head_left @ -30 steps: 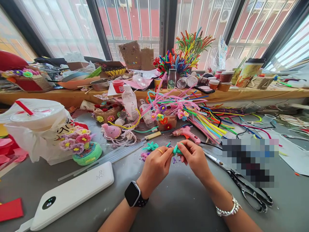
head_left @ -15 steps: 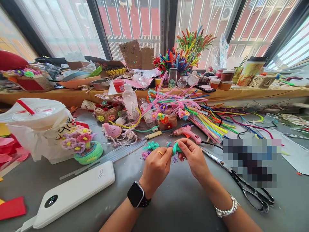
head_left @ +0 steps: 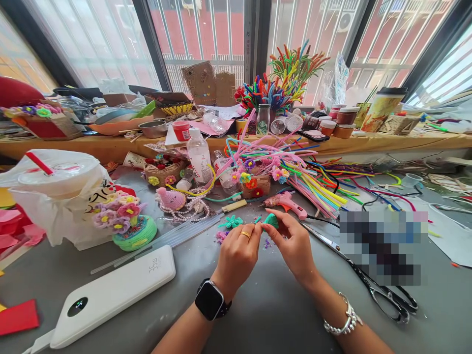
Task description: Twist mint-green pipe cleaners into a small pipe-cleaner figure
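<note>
Two bare hands met over the grey bench (head_left: 273, 300), with one teal piece (head_left: 272, 221) between their fingertips, just behind the spot where the two thumbs came close together. Near it lay one teal flower (head_left: 233, 222), one pink-purple piece (head_left: 221, 237) partly behind the left hand (head_left: 238, 250), and small purple scraps (head_left: 267, 243). Beyond were one pink glue gun (head_left: 285, 204), two flower-trimmed baskets (head_left: 164, 173) and two clear bottles (head_left: 199, 157). One pair of scissors (head_left: 354, 268) lay to the right, and one white power bank (head_left: 116, 295) to the left. The pipe cleaners (head_left: 313, 182) were too many and too tangled to count.

The left hand came in palm down, its fingers curled and its grip pinched at the near end of the teal piece; one ring (head_left: 245, 234) and one black watch (head_left: 209, 299) showed on it. The right hand (head_left: 295, 246) was turned inward, the thumb stretched toward the left fingertips and the index finger arched over the teal piece, which its grip held from the side; one silver bracelet (head_left: 342, 317) circled the wrist.

Compared with half a second earlier, the right fingers had straightened and opened more, and the teal piece looked less drawn out toward the left fingertips. The glue gun and the scissors had stayed put.
</note>
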